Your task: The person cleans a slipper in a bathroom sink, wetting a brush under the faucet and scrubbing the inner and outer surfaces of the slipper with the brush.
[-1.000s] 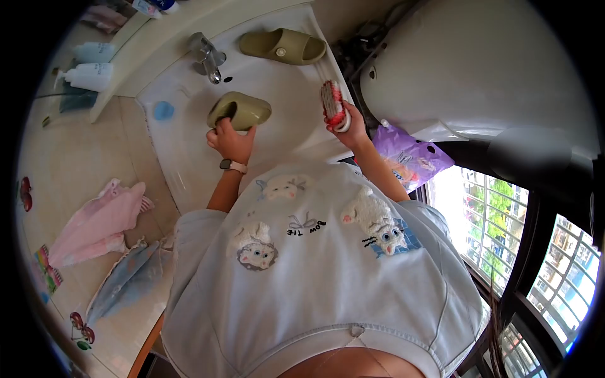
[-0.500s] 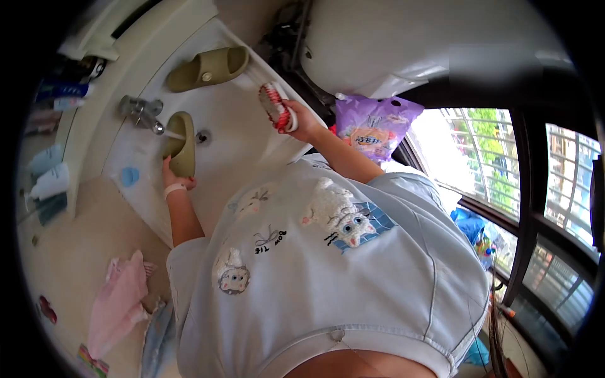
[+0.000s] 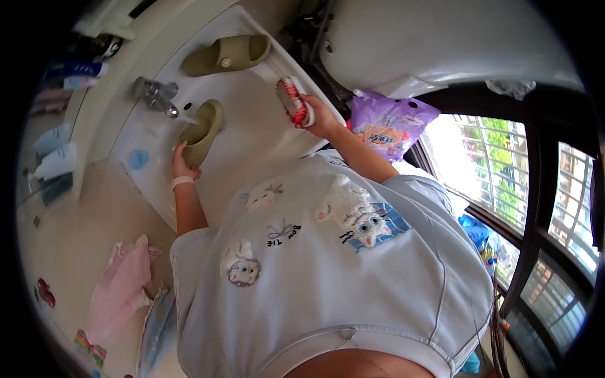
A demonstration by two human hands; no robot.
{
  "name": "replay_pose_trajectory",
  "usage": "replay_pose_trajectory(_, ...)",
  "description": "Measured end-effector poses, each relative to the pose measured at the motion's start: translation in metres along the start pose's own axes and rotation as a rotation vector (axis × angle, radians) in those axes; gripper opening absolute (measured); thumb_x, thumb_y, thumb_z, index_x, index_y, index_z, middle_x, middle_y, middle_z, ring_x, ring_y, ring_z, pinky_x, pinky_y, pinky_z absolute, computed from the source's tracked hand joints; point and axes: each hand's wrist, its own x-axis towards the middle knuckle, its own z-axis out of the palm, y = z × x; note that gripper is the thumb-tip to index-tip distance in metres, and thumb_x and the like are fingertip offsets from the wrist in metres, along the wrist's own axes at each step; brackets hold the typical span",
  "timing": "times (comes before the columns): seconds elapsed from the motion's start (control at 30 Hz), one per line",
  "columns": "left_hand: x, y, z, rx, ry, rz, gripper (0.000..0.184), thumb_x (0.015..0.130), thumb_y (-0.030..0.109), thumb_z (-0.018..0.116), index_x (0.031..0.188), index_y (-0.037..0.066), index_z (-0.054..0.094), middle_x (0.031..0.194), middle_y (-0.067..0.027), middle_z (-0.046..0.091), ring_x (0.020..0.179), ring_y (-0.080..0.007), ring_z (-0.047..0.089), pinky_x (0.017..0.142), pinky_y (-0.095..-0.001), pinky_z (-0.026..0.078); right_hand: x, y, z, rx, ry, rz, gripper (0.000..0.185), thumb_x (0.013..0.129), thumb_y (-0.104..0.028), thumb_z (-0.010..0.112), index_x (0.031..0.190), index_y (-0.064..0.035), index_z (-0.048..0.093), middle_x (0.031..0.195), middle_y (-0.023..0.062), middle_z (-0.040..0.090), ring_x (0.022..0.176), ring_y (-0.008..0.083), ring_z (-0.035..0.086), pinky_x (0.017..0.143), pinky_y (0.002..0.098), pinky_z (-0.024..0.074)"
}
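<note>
My left hand (image 3: 184, 165) grips one end of an olive-green slipper (image 3: 203, 135), which is tilted under the faucet (image 3: 155, 96). Water runs from the spout onto the slipper. In my right hand (image 3: 320, 115) is a scrub brush (image 3: 292, 101) with red and white bristles and a white handle, held over the right side of the white sink (image 3: 252, 135). A second olive slipper (image 3: 228, 55) with a round button lies on the sink's back edge.
A purple bag (image 3: 392, 125) stands right of the sink, below a large pale appliance (image 3: 441, 44). Pink cloth (image 3: 121, 286) and blue cloth (image 3: 157, 331) lie on the left counter. A blue round item (image 3: 138, 159) sits at the sink's left edge.
The slipper in my left hand has turned and moved under the faucet, and water now runs. The brush stays in my right hand. The camera view has shifted.
</note>
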Motion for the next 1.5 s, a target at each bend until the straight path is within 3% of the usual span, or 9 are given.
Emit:
replay_pose_trajectory(0.23, -0.02, -0.029, -0.018, 0.021, -0.004, 0.13, 0.042, 0.059, 0.037, 0.078, 0.091, 0.02, 0.055, 0.084, 0.0028, 0.049, 0.07, -0.0122, 0.041, 0.06, -0.0258, 0.032, 0.007, -0.003, -0.006, -0.03, -0.055, 0.054, 0.033, 0.087, -0.036, 0.046, 0.108, -0.0116, 0.054, 0.094, 0.0064, 0.061, 0.082, 0.0195, 0.058, 0.058, 0.0325, 0.0456)
replay_pose_trajectory(0.63, -0.074, -0.168, -0.015, 0.141, 0.178, 0.906, 0.063, 0.067, 0.021, 0.079, 0.111, -0.005, 0.044, 0.112, -0.0157, 0.053, 0.093, -0.0217, 0.056, 0.076, -0.0345, 0.048, 0.007, 0.0, -0.006, -0.046, -0.015, 0.054, 0.042, 0.084, -0.036, 0.048, 0.114, -0.0075, 0.05, 0.096, 0.0117, 0.06, 0.08, 0.0239, 0.057, 0.058, 0.0323, 0.0439)
replay_pose_trajectory(0.7, -0.072, -0.176, -0.014, 0.139, 0.148, 0.942, 0.066, 0.065, 0.022, 0.079, 0.113, -0.006, 0.043, 0.112, -0.018, 0.051, 0.1, -0.0282, 0.052, 0.084, -0.0408, 0.044, 0.003, 0.0, -0.006, -0.068, -0.036, 0.077, 0.041, 0.085, -0.036, 0.047, 0.113, -0.0073, 0.051, 0.095, 0.0114, 0.06, 0.08, 0.0236, 0.057, 0.058, 0.0322, 0.0438)
replay_pose_trajectory(0.77, -0.078, -0.174, -0.011, 0.627, 0.37, 1.06, 0.07, 0.063, 0.025, 0.079, 0.115, -0.005, 0.042, 0.114, -0.0192, 0.048, 0.106, -0.0344, 0.043, 0.091, -0.0446, 0.036, 0.003, -0.001, -0.008, -0.081, -0.057, 0.085, 0.038, 0.085, -0.037, 0.048, 0.111, -0.009, 0.051, 0.093, 0.0104, 0.06, 0.078, 0.023, 0.057, 0.057, 0.0327, 0.0442)
replay_pose_trajectory(0.97, -0.088, -0.152, 0.0, 0.752, 0.512, 1.412, 0.072, 0.061, 0.031, 0.078, 0.115, -0.003, 0.045, 0.112, -0.0177, 0.05, 0.106, -0.0363, 0.039, 0.092, -0.0447, 0.033, 0.002, -0.001, -0.011, -0.139, -0.028, 0.046, 0.034, 0.086, -0.036, 0.048, 0.107, -0.0103, 0.052, 0.09, 0.0093, 0.061, 0.073, 0.0221, 0.059, 0.054, 0.0328, 0.045)
replay_pose_trajectory(1.2, -0.078, -0.088, 0.026, 0.349, 0.515, 0.909, 0.068, 0.056, 0.041, 0.08, 0.102, -0.002, 0.055, 0.094, -0.0173, 0.062, 0.086, -0.0328, 0.057, 0.08, -0.0397, 0.045, 0.012, -0.013, -0.001, -0.202, -0.079, 0.043, 0.036, 0.088, -0.035, 0.043, 0.11, -0.0084, 0.051, 0.091, 0.0108, 0.061, 0.076, 0.0219, 0.057, 0.057, 0.0323, 0.0437)
replay_pose_trajectory(1.33, -0.048, -0.077, 0.041, 0.019, 0.299, 0.788, 0.059, 0.062, 0.026, 0.08, 0.105, -0.003, 0.052, 0.103, -0.0141, 0.059, 0.099, -0.024, 0.058, 0.083, -0.0344, 0.046, 0.024, -0.013, 0.004, -0.213, -0.063, 0.062, 0.035, 0.088, -0.035, 0.045, 0.112, -0.0101, 0.051, 0.093, 0.0092, 0.06, 0.078, 0.0214, 0.057, 0.058, 0.0332, 0.044)
replay_pose_trajectory(1.4, -0.008, -0.087, 0.047, -0.161, 0.11, 1.039, 0.06, 0.064, 0.008, 0.078, 0.113, -0.004, 0.043, 0.115, -0.013, 0.051, 0.105, -0.0224, 0.053, 0.085, -0.032, 0.046, 0.026, -0.009, 0.007, -0.246, 0.041, 0.08, 0.048, 0.085, -0.036, 0.052, 0.126, -0.0146, 0.04, 0.115, 0.0041, 0.052, 0.1, 0.0186, 0.053, 0.078, 0.0393, 0.0444)
replay_pose_trajectory(1.5, 0.008, -0.081, 0.063, -0.239, 0.126, 0.884, 0.072, 0.064, 0.0, 0.075, 0.121, -0.003, 0.03, 0.123, -0.0135, 0.042, 0.114, -0.0267, 0.047, 0.09, -0.0337, 0.044, 0.021, -0.013, 0.009, -0.35, 0.021, 0.134, 0.059, 0.084, -0.035, 0.053, 0.134, -0.0138, 0.03, 0.124, 0.0028, 0.046, 0.108, 0.0192, 0.049, 0.086, 0.0424, 0.0414)
